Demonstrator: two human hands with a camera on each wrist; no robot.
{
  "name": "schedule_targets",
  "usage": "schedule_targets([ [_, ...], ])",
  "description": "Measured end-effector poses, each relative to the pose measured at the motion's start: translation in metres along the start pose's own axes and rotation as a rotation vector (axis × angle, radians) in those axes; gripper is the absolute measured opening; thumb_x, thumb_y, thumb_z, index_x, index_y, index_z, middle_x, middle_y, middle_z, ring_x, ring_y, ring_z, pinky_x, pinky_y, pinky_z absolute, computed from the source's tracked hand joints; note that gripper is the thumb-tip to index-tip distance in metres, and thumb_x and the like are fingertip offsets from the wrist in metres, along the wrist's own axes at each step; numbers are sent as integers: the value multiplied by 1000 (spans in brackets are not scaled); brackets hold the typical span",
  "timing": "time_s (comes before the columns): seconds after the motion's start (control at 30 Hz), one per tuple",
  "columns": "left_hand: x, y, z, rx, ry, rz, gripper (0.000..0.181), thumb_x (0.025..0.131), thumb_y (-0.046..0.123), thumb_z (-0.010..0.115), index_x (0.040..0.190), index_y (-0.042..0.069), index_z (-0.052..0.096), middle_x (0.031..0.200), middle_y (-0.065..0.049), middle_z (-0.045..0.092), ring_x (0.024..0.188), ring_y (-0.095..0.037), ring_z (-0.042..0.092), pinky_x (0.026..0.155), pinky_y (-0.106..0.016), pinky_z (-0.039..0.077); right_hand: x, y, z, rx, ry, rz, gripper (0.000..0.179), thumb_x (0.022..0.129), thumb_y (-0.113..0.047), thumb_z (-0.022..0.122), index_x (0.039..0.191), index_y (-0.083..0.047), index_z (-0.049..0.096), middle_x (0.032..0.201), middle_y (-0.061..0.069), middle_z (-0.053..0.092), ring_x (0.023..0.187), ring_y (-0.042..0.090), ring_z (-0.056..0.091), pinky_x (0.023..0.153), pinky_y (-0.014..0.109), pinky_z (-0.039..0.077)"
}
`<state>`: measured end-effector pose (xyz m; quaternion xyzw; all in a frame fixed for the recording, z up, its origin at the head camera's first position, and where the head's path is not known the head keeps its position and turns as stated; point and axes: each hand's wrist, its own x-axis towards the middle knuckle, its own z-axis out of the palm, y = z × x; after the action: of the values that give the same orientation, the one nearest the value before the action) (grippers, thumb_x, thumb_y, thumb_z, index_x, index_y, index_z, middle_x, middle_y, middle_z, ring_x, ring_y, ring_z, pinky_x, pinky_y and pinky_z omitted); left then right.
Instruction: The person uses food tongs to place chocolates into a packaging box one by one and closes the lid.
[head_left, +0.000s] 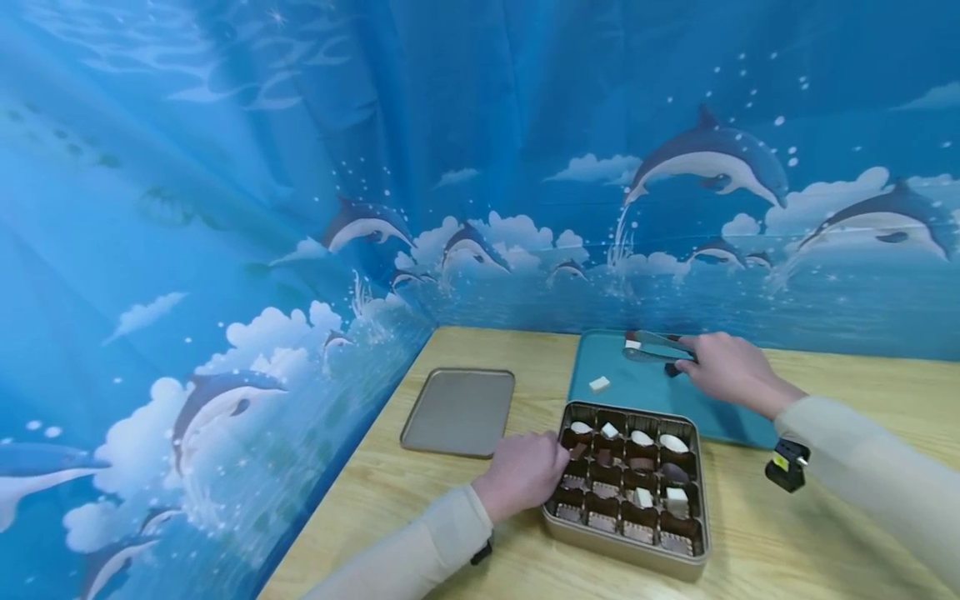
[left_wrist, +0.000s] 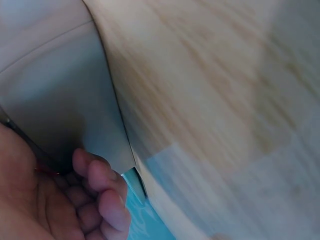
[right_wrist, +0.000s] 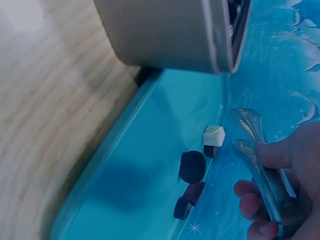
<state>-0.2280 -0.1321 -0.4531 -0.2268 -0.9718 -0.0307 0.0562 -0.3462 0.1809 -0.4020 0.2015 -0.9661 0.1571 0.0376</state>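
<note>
My right hand [head_left: 727, 367] holds metal tongs [right_wrist: 255, 157] above a teal tray [head_left: 720, 410]. Their tips stand apart near a white chocolate [right_wrist: 214, 136]. Several dark chocolates [right_wrist: 192, 167] lie on that tray, and another white piece [head_left: 599, 384] sits toward its left edge. My left hand [head_left: 525, 471] grips the left side of a chocolate tin [head_left: 621, 546], its fingers [left_wrist: 107, 180] curled against the metal wall. White chocolates [head_left: 673, 443] line the tin's back row, with brown ones [head_left: 641, 464] before them. Two white pieces [head_left: 677, 501] occupy the third row's right side; the front compartments show bare liner.
A flat metal lid [head_left: 459, 412] lies on the wooden table [head_left: 375, 508], left of the tin. The tin stands right against the teal tray's near edge. A blue dolphin-print curtain [head_left: 517, 167] borders the table behind and to the left.
</note>
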Motion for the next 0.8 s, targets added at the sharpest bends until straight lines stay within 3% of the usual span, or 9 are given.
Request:
schedule_targets([
  [0.33,2,-1,3,-30,16,-33,42,106,27,41,65,20,40,57,6,37,45,-8,37,38,-23,32,21,7,11,-4,-29,35,48,99,-17,61,138,9,53,56,3,52,42,8,24,40,24,25],
  [0.5,2,-1,3,-20,27,-41,43,107,28,40,64,20,40,56,6,38,45,-9,38,38,-24,32,26,11,13,-5,-43,43,46,99,-17,61,138,8,54,58,2,53,43,8,24,41,23,24],
  [0.8,2,2,1,-25,-8,-77,43,107,31,39,66,20,45,57,5,42,46,-9,42,40,-24,35,26,7,16,-7,-26,31,38,99,-10,59,132,7,60,51,2,51,42,7,21,39,22,23],
])
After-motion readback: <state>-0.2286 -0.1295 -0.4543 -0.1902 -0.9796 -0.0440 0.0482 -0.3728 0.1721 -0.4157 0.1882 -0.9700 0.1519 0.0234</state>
